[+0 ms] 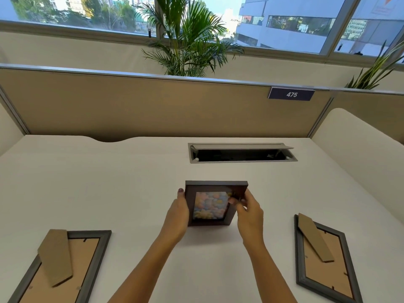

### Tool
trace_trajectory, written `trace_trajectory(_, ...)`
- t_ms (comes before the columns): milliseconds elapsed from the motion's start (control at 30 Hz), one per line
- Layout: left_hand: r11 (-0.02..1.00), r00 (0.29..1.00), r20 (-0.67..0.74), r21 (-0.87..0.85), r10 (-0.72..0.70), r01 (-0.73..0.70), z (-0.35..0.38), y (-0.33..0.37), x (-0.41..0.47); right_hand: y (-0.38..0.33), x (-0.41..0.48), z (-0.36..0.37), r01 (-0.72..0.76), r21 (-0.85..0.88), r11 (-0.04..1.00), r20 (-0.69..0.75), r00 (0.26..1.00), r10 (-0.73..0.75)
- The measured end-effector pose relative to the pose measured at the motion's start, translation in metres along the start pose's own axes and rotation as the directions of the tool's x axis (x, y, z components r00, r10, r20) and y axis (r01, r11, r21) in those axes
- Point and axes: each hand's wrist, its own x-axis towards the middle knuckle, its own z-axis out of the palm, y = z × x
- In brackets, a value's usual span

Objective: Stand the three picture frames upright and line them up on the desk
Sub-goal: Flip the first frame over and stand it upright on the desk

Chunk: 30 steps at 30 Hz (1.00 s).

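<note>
A small dark brown picture frame (213,189) with a pastel picture stands nearly upright in the middle of the white desk (131,182), facing me. My left hand (178,215) grips its left edge and my right hand (249,212) grips its right edge, thumb on the front. A grey frame (102,243) lies face down at the near left, its cardboard stand on top. Another grey frame (345,243) lies face down at the near right, stand on top.
An open cable hatch (241,154) is set into the desk behind the small frame. A beige partition (153,106) with a "475" sign (291,94) closes the back; side panels flank the desk. Potted plants stand behind the partition under the window.
</note>
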Motion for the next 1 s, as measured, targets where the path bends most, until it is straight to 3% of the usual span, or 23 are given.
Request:
trace_trajectory(500,0.966,0.980,0.004,0.169,0.198,-0.195,-0.015,-0.016,0.026,0.003,0.000,0.010,-0.011,0.048,0.999,-0.037,0.999,0.013)
trace_trajectory(700,0.974,0.974,0.025,-0.052,0.223,-0.222,-0.008,-0.024,0.025,0.004,0.000,0.009,-0.017,0.051,0.999,-0.029,0.999,0.019)
trace_trajectory(800,0.977,0.980,-0.010,-0.078,0.197,-0.197,-0.004,-0.025,0.025,0.004,0.000,0.009,-0.019,0.058,0.998,-0.024,0.999,0.021)
trace_trajectory(1000,0.966,0.966,-0.067,0.089,0.248,-0.242,-0.008,-0.029,0.026,0.005,-0.001,0.010,-0.024,0.074,0.997,-0.023,0.999,0.026)
